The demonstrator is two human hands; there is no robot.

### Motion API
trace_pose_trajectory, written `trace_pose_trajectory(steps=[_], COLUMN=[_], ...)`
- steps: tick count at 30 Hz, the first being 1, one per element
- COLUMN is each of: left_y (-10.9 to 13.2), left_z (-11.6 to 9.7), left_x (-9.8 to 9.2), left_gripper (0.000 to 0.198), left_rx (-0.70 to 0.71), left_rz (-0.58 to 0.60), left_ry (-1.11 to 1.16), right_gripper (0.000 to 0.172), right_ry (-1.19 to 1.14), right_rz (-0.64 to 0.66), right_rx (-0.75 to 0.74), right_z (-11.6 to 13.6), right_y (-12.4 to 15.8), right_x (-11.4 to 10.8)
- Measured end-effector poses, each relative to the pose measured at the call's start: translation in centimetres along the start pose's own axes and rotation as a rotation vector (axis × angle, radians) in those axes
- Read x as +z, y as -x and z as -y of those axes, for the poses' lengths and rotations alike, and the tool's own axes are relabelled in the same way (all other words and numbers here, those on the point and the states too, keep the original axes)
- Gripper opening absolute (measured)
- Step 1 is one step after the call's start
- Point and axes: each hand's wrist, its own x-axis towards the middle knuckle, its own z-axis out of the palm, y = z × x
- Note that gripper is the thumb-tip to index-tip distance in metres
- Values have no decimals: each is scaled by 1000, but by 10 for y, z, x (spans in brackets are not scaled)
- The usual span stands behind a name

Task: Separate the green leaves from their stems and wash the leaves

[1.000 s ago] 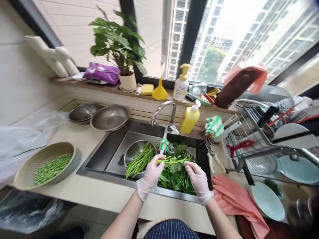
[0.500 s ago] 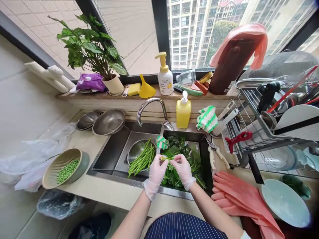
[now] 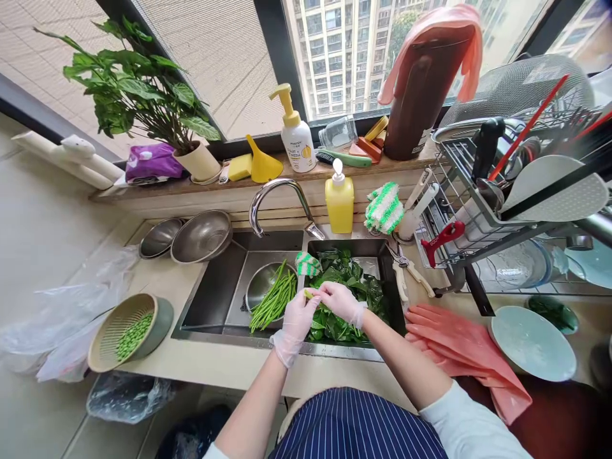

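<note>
Both hands wear clear thin gloves and meet over the divider between the two sink basins. My left hand [image 3: 296, 324] is closed, with a short yellow-green stem piece [image 3: 308, 294] showing at its fingertips. Against the same piece my right hand [image 3: 342, 302] pinches, its fingertips touching those of the left. Below and beyond the right hand, dark leafy greens [image 3: 377, 294] fill the right basin. Left of the left hand, long green stems [image 3: 275, 301] lie in a metal bowl [image 3: 258, 290] in the left basin. A green-and-white cloth [image 3: 307, 264] rests on the divider behind my hands.
A curved faucet [image 3: 272, 185] stands behind the sink. Left on the counter are metal bowls [image 3: 201, 236] and a basket [image 3: 165, 319] of green beans. To the right lie pruning shears [image 3: 406, 273], pink rubber gloves [image 3: 459, 344] and a pale plate [image 3: 533, 343], below a dish rack [image 3: 459, 185].
My right hand has moved left until its fingers meet the left hand's. The stem piece between them shows less than before. The whole view has shifted somewhat.
</note>
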Motion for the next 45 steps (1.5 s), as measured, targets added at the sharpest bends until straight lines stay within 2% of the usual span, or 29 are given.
trace_pose_trajectory(steps=[4,6,10,14,18,21,23,27,29,30,32,34,37,40,42,45], left_y=[-1,-2,-7,-14,-11,-4,0,-1,-4,-5,-6,-7,-5,-3,-2,0], left_z=[-4,-7,-10,-8,3,12,15,11,8,7,6,7,5,4,5,12], left_x=[-6,-9,-15,-16,-8,3,9,4,-7,-12,-21,-25,-25,-24,-25,-24], left_gripper=[20,24,31,35,37,38,36,31,29,27,23,18,13,14,17,23], left_rx=[-57,-121,-227,-304,-331,-326,-327,-324,-347,-369,-432,-498,-553,-578,-607,-662], left_rz=[-60,-67,-83,-127,-158,-111,-89,-133,-174,-194,-233,-261,-297,-310,-311,-307], left_ry=[77,144,241,270,352,416,403,405,465,504,588,664,750,819,879,957], right_gripper=[16,18,23,23,21,18,19,23,29,30,28,23,15,15,16,15], right_ry=[-347,-409,-339,-265,-169,-102,-152,-592,-750,-752,-596,-325,130,566,740,827], right_rz=[-162,-205,-85,12,-88,-138,-211,-381,-439,-456,-457,-400,-256,-147,-95,7], right_rx=[156,172,43,-31,-29,-24,41,211,198,171,102,37,-55,-96,-113,-140], right_z=[-15,-26,-39,-38,-32,-27,-27,-38,-48,-52,-59,-61,-55,-42,-34,-24], right_y=[-1,3,17,23,21,17,12,4,6,9,19,29,38,37,36,34], right_x=[-2,-8,-12,0,15,24,25,1,-19,-27,-37,-35,-21,-8,-5,-7])
